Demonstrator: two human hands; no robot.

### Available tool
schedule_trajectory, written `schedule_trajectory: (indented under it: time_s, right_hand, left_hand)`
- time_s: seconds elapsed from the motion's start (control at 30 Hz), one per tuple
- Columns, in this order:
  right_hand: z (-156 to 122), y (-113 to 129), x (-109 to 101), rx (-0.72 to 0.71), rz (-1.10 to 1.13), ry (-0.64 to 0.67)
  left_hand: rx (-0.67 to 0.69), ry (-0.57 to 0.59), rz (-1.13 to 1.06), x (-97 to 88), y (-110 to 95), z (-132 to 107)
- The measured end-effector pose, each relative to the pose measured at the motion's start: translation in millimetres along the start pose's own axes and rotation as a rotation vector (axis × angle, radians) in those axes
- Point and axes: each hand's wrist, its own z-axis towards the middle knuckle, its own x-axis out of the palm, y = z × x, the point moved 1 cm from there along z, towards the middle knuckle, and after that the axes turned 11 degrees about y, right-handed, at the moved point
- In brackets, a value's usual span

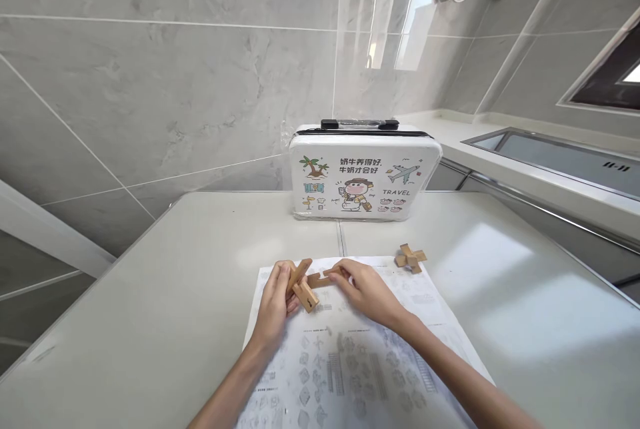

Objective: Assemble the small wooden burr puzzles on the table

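Note:
My left hand (278,290) is closed around a few crossed wooden puzzle pieces (306,296), the nearest block bearing a dark mark on its end. A notched wooden puzzle piece (320,280) reaches from those blocks across to my right hand (361,286), whose thumb and fingers pinch its far end. Whether the notched piece is locked into the others I cannot tell. Beneath both hands lies a printed instruction sheet (345,356) with small diagrams. An assembled wooden cross-shaped puzzle (411,258) rests at the sheet's far right corner.
A white case (365,179) with cartoon prints and a black handle stands upright at the back of the white table (150,322). Grey tiled wall (175,96) rises behind. To the right runs a counter with a sink (560,156).

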Motion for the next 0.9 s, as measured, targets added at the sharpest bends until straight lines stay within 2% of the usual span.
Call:
schedule_trajectory:
  time_s: [0.1,0.2,0.3,0.37,0.53,0.73,0.9]
  right_hand:
    - [-16,-2,-7,0.066,0.478,-0.041]
    - [-29,-6,-7,0.065,0.917,-0.026]
    - [-35,-8,-2,0.022,1.164,0.019]
    - [-37,-7,2,-0.006,1.202,0.067]
    - [-39,2,9,-0.051,1.117,0.234]
    - [-41,4,7,-0.017,1.095,0.239]
    - [-43,4,15,-0.012,1.116,0.345]
  left_hand:
    - [-0.039,0.067,0.038,4.0,4,-2]
    - [-0.094,0.133,0.052,5.9,8,-3]
    - [-0.141,0.196,0.057,6.4,13,-3]
    - [-0.16,0.233,0.058,6.5,16,-3]
    - [-0.197,0.33,0.087,8.1,21,-6]
    - [-0.201,0.406,0.089,7.2,23,-6]
    - [-0.188,0.423,0.068,7.8,25,-7]
